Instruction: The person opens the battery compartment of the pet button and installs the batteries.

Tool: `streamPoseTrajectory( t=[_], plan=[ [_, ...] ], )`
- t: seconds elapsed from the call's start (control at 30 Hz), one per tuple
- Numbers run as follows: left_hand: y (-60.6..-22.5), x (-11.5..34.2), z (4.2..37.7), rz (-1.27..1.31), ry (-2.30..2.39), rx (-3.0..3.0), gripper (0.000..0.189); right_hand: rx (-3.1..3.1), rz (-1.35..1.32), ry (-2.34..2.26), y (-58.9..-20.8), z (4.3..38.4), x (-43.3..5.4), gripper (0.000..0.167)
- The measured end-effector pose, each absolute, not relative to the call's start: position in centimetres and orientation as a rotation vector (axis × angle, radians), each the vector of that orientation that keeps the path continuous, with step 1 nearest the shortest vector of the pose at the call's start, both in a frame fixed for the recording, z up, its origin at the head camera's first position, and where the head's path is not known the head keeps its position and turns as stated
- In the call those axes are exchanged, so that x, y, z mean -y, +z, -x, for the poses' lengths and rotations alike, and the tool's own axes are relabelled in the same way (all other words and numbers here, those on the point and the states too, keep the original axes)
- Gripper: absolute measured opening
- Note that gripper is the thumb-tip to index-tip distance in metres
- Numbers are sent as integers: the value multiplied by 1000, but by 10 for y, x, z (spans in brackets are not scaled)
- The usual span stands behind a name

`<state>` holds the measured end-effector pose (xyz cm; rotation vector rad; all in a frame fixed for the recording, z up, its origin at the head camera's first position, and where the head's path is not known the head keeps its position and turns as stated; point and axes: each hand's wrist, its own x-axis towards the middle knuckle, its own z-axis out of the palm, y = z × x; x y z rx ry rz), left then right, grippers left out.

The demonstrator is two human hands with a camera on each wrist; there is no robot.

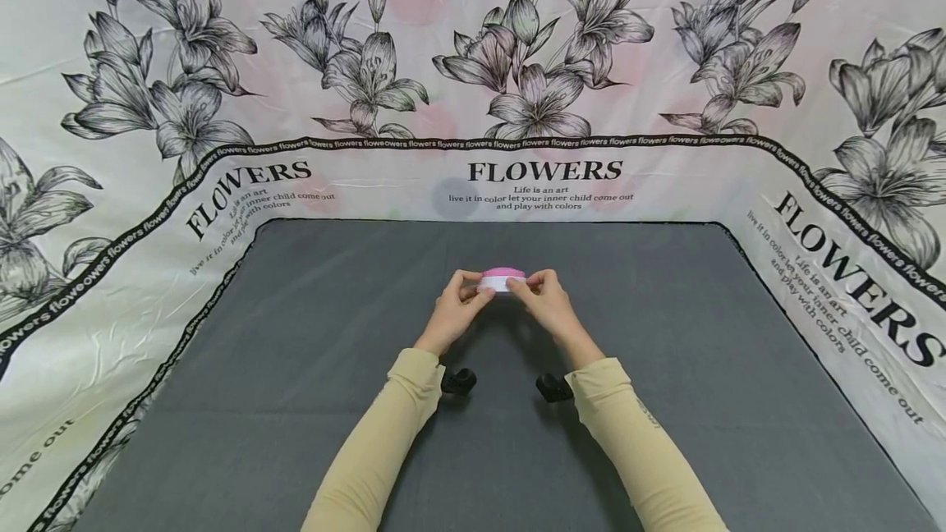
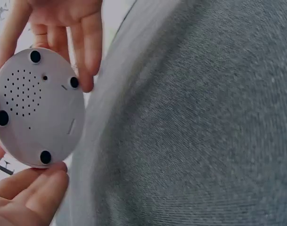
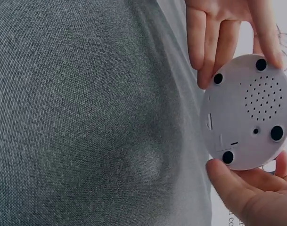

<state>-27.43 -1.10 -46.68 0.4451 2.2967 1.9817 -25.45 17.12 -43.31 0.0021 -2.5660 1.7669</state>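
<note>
A round white device with a pink top is held above the grey cloth, between both hands. My left hand grips its left edge and my right hand its right edge, thumbs on the near side. In the left wrist view the device's underside shows a patch of small holes, several black round feet and a small screw hole. The right wrist view has the same white underside, with fingertips at its rim from both sides. Most of the pink top is hidden in the wrist views.
Grey cloth covers the table, edged by a white border with "FLOWERS" lettering and lily drawings. Black wrist mounts stick out inward from the yellow sleeves.
</note>
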Motion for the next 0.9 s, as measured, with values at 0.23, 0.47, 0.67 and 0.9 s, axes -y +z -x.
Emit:
streamPoseTrajectory(
  t=[0.23,0.47,0.67,0.9],
  plan=[
    [-469,19,274,-404,2086,-2145,78,2579,-206,1842,-438,258,-177,70],
    [-449,25,260,-482,1982,-2164,77,2636,-444,1728,-446,262,-180,69],
    [-469,20,269,-494,1830,-2439,72,2681,-470,1617,-460,263,-181,65],
    [-488,19,274,-437,1583,-2661,74,2785,-430,1504,-469,261,-181,64]
  ],
)
